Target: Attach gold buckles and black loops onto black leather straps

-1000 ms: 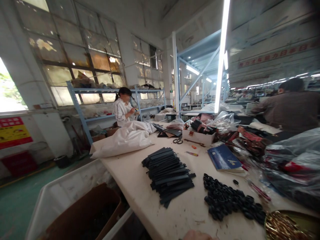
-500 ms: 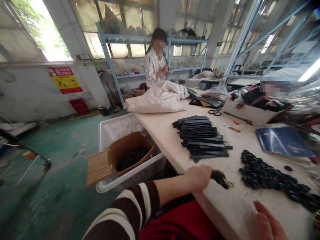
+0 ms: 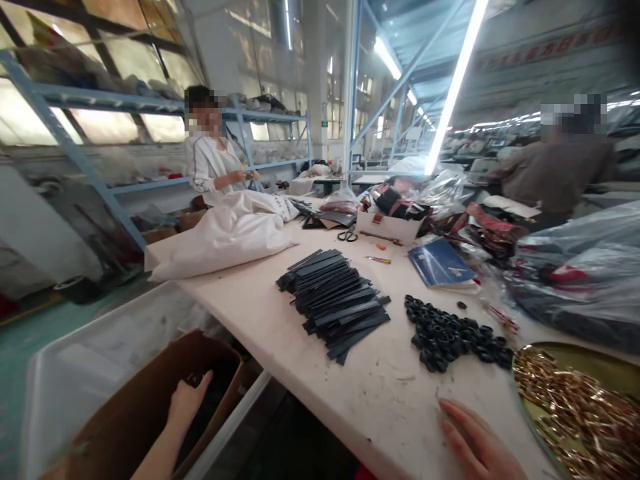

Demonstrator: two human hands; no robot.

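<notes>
Pale surface [image 3: 280, 327] in a factory hall: black strips [image 3: 335, 300] stacked mid, black rings [image 3: 453, 333] to their right, tray [image 3: 580, 363] of brass bits near right. Left hand [image 3: 187, 400] reaches down over the box [image 3: 145, 407] in a white bin [image 3: 75, 360], fingers loose, a ring at the fingertips. Right hand [image 3: 477, 443] flat on the surface, fingers released.

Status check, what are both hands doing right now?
Left hand open inside cardboard box. Right hand flat on table. Black rings untouched.
</notes>
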